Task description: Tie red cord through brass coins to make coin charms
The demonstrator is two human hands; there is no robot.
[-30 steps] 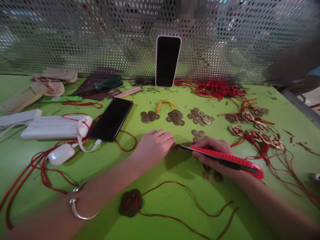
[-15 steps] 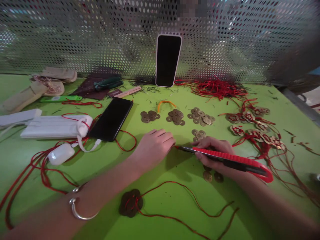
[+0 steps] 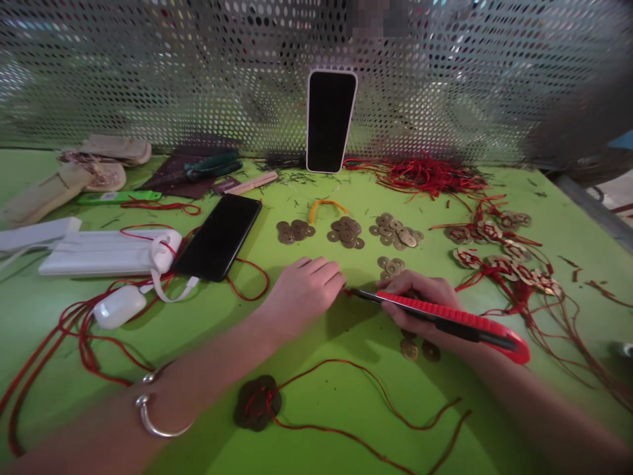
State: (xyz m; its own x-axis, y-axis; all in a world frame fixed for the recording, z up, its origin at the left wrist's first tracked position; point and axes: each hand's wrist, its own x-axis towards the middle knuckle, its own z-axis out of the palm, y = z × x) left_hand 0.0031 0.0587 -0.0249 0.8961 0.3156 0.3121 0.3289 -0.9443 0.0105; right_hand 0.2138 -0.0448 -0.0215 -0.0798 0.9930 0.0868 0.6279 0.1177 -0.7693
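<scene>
My right hand (image 3: 420,300) is closed around a red and black box cutter (image 3: 445,313), its blade pointing left. At the blade's tip a short end of red cord (image 3: 348,291) shows by the fingertips of my left hand (image 3: 309,287). The left fingers are curled closed, palm down, and hide most of what they pinch. Loose brass coins (image 3: 409,348) lie below my right hand, with a small coin pile (image 3: 391,266) just beyond it. Nearer to me lies a ring of dark coins (image 3: 257,402) bound with red cord, its two long tails running right.
Three coin piles lie farther back, the middle one (image 3: 347,231) below an orange cord (image 3: 328,203). A phone (image 3: 331,122) stands against the perforated metal screen (image 3: 222,79). Left are a black phone (image 3: 220,237), power bank (image 3: 109,252) and pliers (image 3: 212,166); right, tied coins (image 3: 502,265) and red cords (image 3: 432,175).
The handle end of the box cutter has swung slightly left and down. My left hand has stayed almost in place, and the view has shifted a little.
</scene>
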